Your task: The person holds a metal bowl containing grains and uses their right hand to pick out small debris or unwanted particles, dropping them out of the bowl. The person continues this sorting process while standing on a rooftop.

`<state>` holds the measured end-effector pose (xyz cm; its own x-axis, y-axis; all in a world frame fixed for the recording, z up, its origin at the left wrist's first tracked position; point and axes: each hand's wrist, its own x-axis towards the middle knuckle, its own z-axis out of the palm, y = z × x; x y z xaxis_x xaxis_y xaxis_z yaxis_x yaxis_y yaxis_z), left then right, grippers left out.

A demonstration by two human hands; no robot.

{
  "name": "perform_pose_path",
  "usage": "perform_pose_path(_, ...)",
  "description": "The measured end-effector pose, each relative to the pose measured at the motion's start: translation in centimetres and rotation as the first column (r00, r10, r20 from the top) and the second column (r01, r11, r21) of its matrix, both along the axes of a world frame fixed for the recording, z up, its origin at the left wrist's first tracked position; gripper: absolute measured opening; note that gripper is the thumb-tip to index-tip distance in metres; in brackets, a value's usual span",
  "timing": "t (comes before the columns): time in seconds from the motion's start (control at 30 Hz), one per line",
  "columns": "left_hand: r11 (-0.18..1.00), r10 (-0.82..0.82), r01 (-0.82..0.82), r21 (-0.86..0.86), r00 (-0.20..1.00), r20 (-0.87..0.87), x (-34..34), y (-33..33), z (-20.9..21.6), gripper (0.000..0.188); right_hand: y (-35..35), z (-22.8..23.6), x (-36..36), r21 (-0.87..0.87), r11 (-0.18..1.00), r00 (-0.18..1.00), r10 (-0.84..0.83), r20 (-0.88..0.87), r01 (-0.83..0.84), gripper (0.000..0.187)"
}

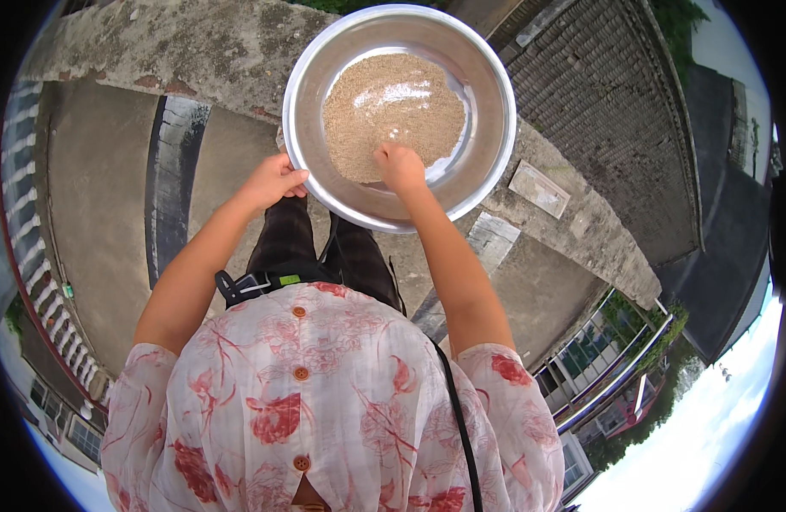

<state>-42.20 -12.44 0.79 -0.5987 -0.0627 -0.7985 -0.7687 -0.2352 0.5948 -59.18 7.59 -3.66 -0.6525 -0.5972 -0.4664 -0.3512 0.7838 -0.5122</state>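
A large round metal basin (487, 162) stands ahead of me on a rough ledge. A layer of small tan grain (367, 94) covers most of its bottom, with pale metal showing at the right side. My left hand (275, 181) grips the basin's near left rim, thumb toward the edge and the other fingers bent at its side. Inside the basin, my right hand (399, 165) is closed in a fist, low over the near part of the grain. What it holds, if anything, is hidden. A few white specks (394, 134) lie just beyond the knuckles.
The weathered concrete ledge (214, 51) runs across in front of me. A shallow rectangular tray-like piece (540, 189) lies on it to the right. Past the ledge is a tiled roof (606, 102). A white baluster railing (30, 247) stands far left, a metal railing (615, 367) lower right.
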Motion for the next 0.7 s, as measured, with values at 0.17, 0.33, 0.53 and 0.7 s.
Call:
perform_pose_path(0.17,1.000,-0.005,0.005,-0.007,1.000,0.019,-0.4,0.0,0.7,0.027,3.3,0.4,-3.9,-0.194,0.906,0.921,-0.389,-0.029,0.376,0.013)
perform_pose_path(0.33,1.000,-0.021,0.021,0.010,1.000,0.001,-0.4,-0.2,0.8,0.026,3.6,-1.6,-10.6,-0.142,0.917,0.883,-0.397,-0.250,0.372,0.016)
perform_pose_path(0.53,1.000,-0.023,0.023,0.017,1.000,0.015,-0.4,-0.3,0.8,0.026,2.1,-2.8,-11.8,0.014,0.984,0.900,-0.155,-0.408,0.176,0.016)
perform_pose_path(0.7,0.999,-0.032,0.032,0.021,0.999,0.015,-0.3,-0.4,0.6,0.025,1.7,-2.4,-11.1,0.068,0.981,0.907,-0.142,-0.395,0.183,0.011)
